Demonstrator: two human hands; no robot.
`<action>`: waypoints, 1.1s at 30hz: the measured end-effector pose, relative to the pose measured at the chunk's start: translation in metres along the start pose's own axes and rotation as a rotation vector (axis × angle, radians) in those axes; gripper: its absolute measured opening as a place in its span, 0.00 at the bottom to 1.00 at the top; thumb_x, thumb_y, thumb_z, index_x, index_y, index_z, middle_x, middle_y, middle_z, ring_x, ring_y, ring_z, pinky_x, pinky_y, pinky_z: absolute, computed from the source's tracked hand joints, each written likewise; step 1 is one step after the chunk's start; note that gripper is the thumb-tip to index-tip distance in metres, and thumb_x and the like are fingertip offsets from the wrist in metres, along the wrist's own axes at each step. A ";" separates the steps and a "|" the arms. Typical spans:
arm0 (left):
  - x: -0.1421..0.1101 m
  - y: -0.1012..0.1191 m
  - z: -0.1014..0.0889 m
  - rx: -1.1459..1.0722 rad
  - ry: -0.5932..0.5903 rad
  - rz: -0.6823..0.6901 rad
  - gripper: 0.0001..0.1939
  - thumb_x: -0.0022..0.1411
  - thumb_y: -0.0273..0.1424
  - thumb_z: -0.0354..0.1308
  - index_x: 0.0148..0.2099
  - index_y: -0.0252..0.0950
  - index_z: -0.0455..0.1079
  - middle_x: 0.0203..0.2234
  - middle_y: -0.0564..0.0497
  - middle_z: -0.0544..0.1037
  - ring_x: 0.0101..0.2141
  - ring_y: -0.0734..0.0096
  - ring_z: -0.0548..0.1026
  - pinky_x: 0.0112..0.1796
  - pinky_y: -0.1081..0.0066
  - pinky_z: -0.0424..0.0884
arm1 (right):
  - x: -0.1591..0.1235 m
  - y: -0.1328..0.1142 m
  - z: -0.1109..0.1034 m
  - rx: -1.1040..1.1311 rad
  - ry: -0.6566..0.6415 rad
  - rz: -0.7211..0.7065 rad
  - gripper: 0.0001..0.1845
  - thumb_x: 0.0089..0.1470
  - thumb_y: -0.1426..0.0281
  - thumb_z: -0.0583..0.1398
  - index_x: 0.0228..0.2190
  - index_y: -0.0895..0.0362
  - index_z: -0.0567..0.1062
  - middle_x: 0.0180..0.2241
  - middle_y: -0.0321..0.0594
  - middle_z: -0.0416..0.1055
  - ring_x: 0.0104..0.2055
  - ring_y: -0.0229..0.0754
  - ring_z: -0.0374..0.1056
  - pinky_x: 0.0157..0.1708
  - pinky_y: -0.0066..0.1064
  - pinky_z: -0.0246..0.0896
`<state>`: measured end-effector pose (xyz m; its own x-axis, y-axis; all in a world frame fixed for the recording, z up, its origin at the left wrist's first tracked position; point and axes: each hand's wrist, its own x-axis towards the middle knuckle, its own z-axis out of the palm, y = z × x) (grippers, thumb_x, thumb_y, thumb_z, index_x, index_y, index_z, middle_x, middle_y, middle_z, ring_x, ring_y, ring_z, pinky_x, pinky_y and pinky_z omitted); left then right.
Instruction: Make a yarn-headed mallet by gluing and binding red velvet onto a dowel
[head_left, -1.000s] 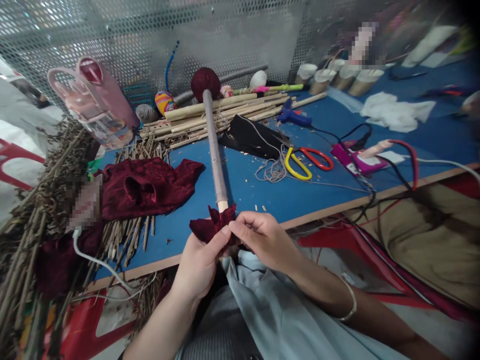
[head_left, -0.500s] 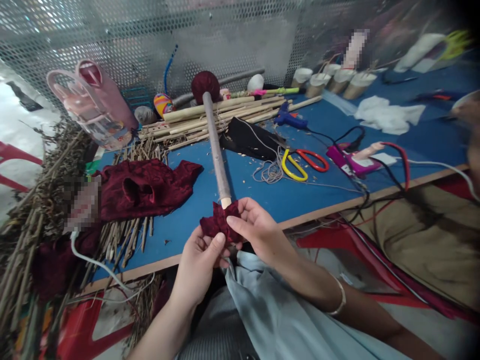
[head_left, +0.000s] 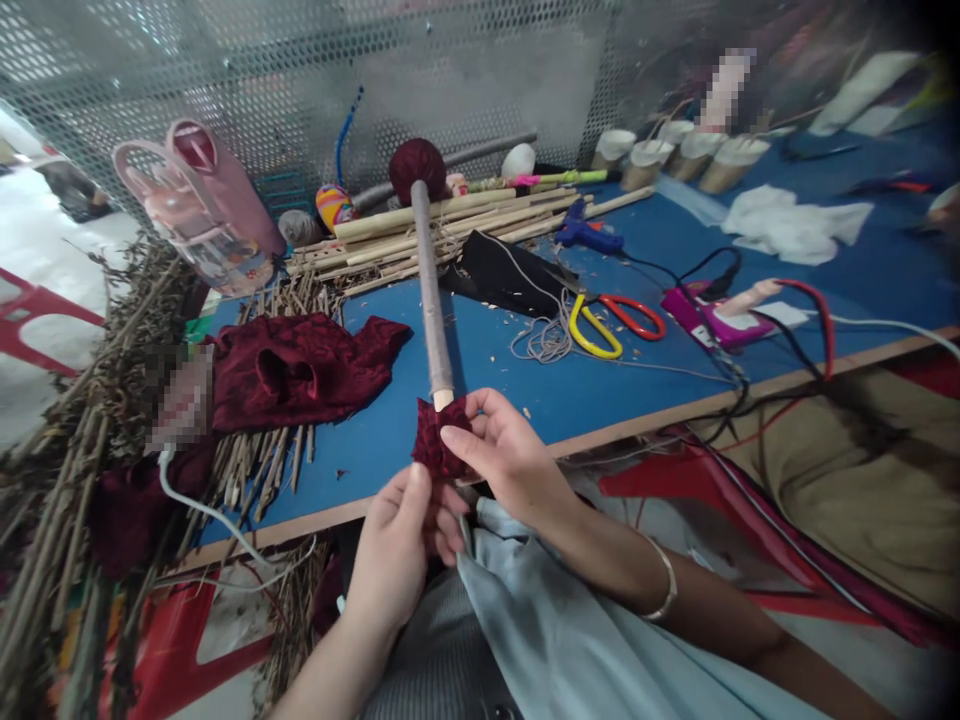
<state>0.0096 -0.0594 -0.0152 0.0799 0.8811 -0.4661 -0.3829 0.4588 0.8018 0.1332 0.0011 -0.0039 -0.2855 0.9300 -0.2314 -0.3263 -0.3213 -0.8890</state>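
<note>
At the table's near edge, a small piece of dark red cloth (head_left: 429, 438) lies around or under the pale bare end of a stick (head_left: 430, 290) wrapped in grey. The stick's far end carries a dark red ball (head_left: 416, 171). My right hand (head_left: 514, 460) grips the cloth from the right, thumb on top by the stick's end. With thumb and fingertips, my left hand (head_left: 397, 530) pinches the cloth's lower left edge. The fingers hide part of the cloth. Left of the stick is a larger dark red cloth (head_left: 330, 375) with a hole in it.
Scissors (head_left: 596, 330) with yellow and red handles lie by tangled grey string (head_left: 546, 340) and black fabric (head_left: 506, 275). Farther back are pale sticks (head_left: 465, 222) and a blue glue gun (head_left: 589, 230). A purple power strip (head_left: 712, 315) with cords sits right; dry stalks and pink bottles stand left.
My left hand has shifted slightly down and left, now pinching the cloth's lower edge. The cloth's left flap looks folded closer to the stick. My right hand keeps its grip.
</note>
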 end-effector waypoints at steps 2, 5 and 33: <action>0.008 0.002 0.002 -0.018 0.096 0.062 0.18 0.53 0.44 0.62 0.30 0.32 0.67 0.21 0.53 0.75 0.16 0.82 0.70 0.16 0.83 0.65 | -0.001 0.001 0.000 -0.002 0.001 -0.016 0.16 0.50 0.67 0.62 0.33 0.55 0.58 0.23 0.30 0.69 0.21 0.31 0.65 0.20 0.21 0.59; 0.015 0.003 0.002 -0.044 0.206 0.144 0.16 0.48 0.38 0.67 0.29 0.32 0.68 0.21 0.53 0.76 0.21 0.79 0.73 0.22 0.80 0.69 | 0.000 0.003 0.000 -0.025 -0.007 -0.020 0.16 0.50 0.67 0.62 0.33 0.55 0.58 0.25 0.31 0.71 0.24 0.34 0.68 0.23 0.24 0.64; 0.017 -0.003 -0.012 1.050 0.467 1.173 0.23 0.53 0.21 0.61 0.51 0.45 0.72 0.46 0.46 0.75 0.43 0.64 0.75 0.43 0.63 0.72 | 0.012 0.014 0.008 0.174 -0.049 0.090 0.20 0.44 0.62 0.65 0.27 0.55 0.58 0.20 0.27 0.62 0.19 0.29 0.60 0.19 0.20 0.57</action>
<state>0.0011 -0.0473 -0.0294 -0.1288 0.7633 0.6331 0.7401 -0.3509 0.5737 0.1183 0.0063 -0.0163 -0.3622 0.8880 -0.2834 -0.4471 -0.4323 -0.7831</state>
